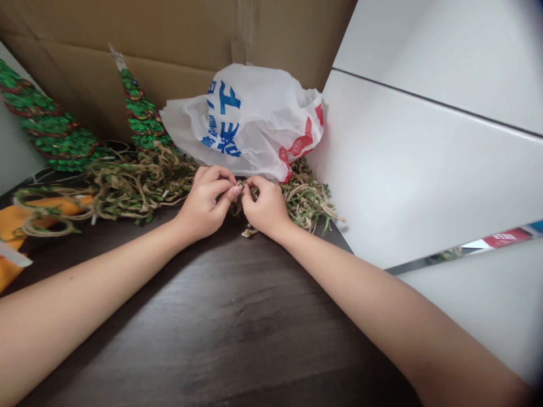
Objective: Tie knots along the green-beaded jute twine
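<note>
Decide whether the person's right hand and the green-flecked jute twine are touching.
Touching: the head view shows the right hand with its fingertips pinched on a strand of the jute twine.

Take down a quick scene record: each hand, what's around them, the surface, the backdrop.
Left hand: fingers pinching tangled jute twine with green leaves
Right hand: fingers pinching the twine beside the left hand
Behind hands: white plastic bag with blue and red print
To the left: two green glittery cone trees, orange item
Surface: dark wood table
Backdrop: cardboard box, white panel
</note>
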Available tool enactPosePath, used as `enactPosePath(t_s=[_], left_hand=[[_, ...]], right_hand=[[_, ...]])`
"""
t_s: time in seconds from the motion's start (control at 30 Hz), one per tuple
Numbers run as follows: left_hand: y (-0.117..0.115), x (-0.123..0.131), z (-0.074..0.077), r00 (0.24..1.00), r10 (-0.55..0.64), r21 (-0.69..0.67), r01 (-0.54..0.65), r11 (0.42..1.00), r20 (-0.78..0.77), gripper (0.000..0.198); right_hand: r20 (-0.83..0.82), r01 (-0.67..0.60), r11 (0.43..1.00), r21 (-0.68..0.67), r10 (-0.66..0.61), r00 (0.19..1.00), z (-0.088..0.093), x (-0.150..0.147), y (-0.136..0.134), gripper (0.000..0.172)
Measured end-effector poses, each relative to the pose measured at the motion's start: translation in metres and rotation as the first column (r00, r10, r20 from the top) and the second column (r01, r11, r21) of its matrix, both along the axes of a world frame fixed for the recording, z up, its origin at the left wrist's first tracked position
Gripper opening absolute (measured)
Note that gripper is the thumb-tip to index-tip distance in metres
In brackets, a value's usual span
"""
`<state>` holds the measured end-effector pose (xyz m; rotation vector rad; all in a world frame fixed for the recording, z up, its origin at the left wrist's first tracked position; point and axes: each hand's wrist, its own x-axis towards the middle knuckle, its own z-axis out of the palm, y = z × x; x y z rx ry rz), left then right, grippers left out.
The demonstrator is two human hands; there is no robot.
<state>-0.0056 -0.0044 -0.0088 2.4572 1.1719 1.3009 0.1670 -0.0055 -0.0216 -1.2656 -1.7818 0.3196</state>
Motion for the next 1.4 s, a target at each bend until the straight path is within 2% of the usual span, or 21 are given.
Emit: enactPosePath(t_s=[0.23,0.37,0.43,0.53,0.6,0.77,0.93,1.07,1.2,1.4], left_hand=[[-0.008,-0.001,0.005,0.993,0.113,0.006,-0.113,0.994,0.043,0.041],[0.002,-0.001,0.000,0.964,0.260,-0.121,-0.265,0.957,-0.060,0.056],[0.006,0.000,-0.003,0.949,0.288,-0.150,-0.306,0.940,-0.127,0.053],[0.006,0.001,-0.004,0.938,0.325,-0.106,-0.338,0.935,-0.118,0.030],[0.002,0.002,-0.003,0.944,0.317,-0.061,-0.323,0.944,-0.096,0.021],[-0.004,0.002,-0.002,0.951,0.238,0.001,-0.242,0.970,-0.197,0.026],[-0.005,-0.001,-0.002,0.957,0.253,0.102,-0.241,0.965,-0.141,0.029],[0.000,-0.003,-0.006,0.982,0.178,0.214,-0.161,0.963,-0.060,0.029],[0.005,-0.003,-0.010,0.999,0.037,0.316,-0.043,0.948,0.026,0.024],[0.002,-0.002,-0.006,0.993,-0.062,0.249,0.034,0.968,0.105,0.019]], right_hand=[[-0.131,0.079,0.997,0.024,-0.075,0.988,-0.004,0.001,0.009,0.019],[-0.187,0.086,0.994,0.071,-0.072,0.980,-0.005,0.001,0.009,0.020],[-0.169,0.090,0.993,0.079,-0.075,0.983,-0.004,0.001,0.007,0.020],[-0.086,0.074,0.995,0.074,-0.067,0.994,-0.003,0.000,0.005,0.021],[-0.039,0.059,0.996,0.062,-0.056,0.998,-0.003,0.000,0.003,0.021],[-0.016,0.060,0.998,0.030,-0.059,0.998,-0.001,0.001,0.002,0.021],[0.081,0.055,0.998,0.023,-0.057,0.995,0.003,-0.001,-0.003,0.020],[0.167,0.061,0.998,0.019,-0.063,0.984,0.006,-0.002,-0.007,0.018],[0.112,0.057,0.998,-0.020,-0.055,0.992,0.005,-0.001,-0.005,0.017],[-0.022,-0.017,1.000,-0.001,0.017,1.000,-0.004,0.000,0.002,0.017]])
